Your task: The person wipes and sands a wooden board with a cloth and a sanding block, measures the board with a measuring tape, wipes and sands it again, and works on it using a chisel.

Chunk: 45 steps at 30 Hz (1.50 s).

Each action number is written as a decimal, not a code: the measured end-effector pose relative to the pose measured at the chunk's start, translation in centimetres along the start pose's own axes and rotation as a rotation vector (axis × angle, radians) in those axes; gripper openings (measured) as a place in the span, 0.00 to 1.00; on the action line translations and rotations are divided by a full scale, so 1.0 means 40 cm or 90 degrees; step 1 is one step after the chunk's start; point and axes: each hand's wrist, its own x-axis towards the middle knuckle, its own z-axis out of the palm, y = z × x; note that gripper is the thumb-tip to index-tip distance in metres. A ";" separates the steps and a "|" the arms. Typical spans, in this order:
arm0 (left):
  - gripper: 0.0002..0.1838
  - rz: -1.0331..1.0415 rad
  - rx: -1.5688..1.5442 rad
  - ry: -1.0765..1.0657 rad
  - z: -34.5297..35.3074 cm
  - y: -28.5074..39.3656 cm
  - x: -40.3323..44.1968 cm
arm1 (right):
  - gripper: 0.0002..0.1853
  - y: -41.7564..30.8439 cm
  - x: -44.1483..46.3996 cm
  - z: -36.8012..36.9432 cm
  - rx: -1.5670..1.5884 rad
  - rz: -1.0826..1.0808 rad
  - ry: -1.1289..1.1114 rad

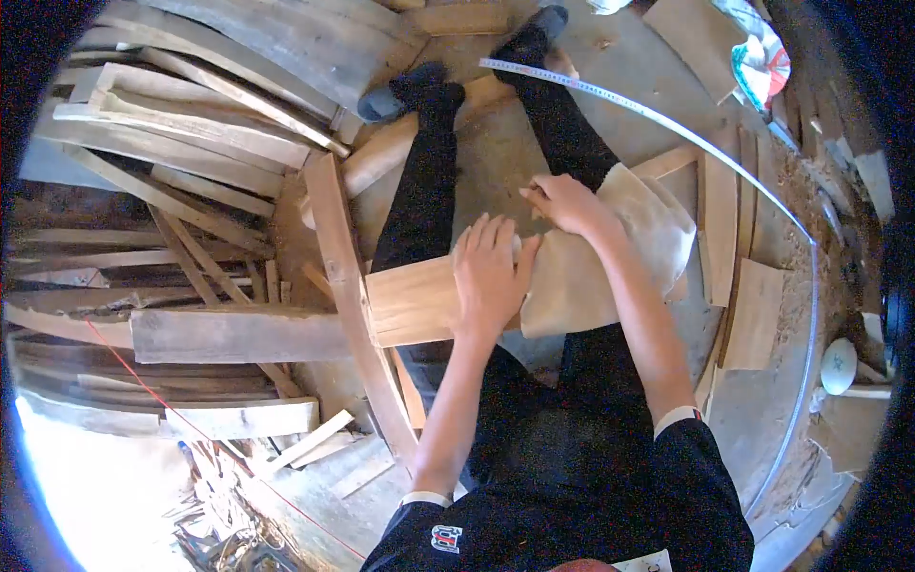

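Note:
A pale wooden board point(410, 303) lies across my lap, its left end by an upright reddish-brown plank point(345, 253). My left hand point(488, 276) rests on the board's top face, fingers stretched out together and thumb apart. A beige sheet point(572, 291), like cloth or backed sandpaper, drapes over the board's right part, touching or close to my left thumb. Over the far edge of the board is my right hand point(564, 203), its fingers curled inward. What those fingers hold, if anything, is hidden. My right forearm passes above the sheet.
Stacked planks point(191, 124) fill the left side. A grey-brown plank point(238, 336) meets the upright one. A tape measure blade point(686, 133) curves around the right. An egg-shaped pale object point(839, 367) and a coloured plastic bag point(761, 71) lie at the right.

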 end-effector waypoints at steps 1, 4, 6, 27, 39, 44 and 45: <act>0.22 -0.013 -0.005 -0.023 -0.009 0.007 -0.013 | 0.23 0.000 0.003 0.003 0.002 -0.003 -0.004; 0.25 -0.022 0.007 -0.042 -0.028 0.023 -0.048 | 0.23 0.002 0.000 0.005 -0.031 -0.010 0.021; 0.26 -0.013 0.023 -0.034 -0.032 0.031 -0.066 | 0.22 0.002 0.001 0.003 -0.039 -0.018 0.024; 0.16 -0.056 -0.026 -0.047 -0.014 -0.016 -0.002 | 0.23 0.004 -0.002 0.003 -0.024 -0.046 0.044; 0.14 -0.116 -0.024 -0.018 -0.156 -0.217 -0.071 | 0.23 -0.006 0.008 0.009 -0.051 -0.023 0.041; 0.13 -0.111 0.048 -0.063 -0.131 -0.208 -0.059 | 0.22 -0.003 0.001 -0.001 -0.043 -0.035 0.049; 0.13 -0.099 0.048 -0.073 -0.116 -0.203 -0.055 | 0.22 -0.002 0.001 -0.005 -0.025 -0.031 0.049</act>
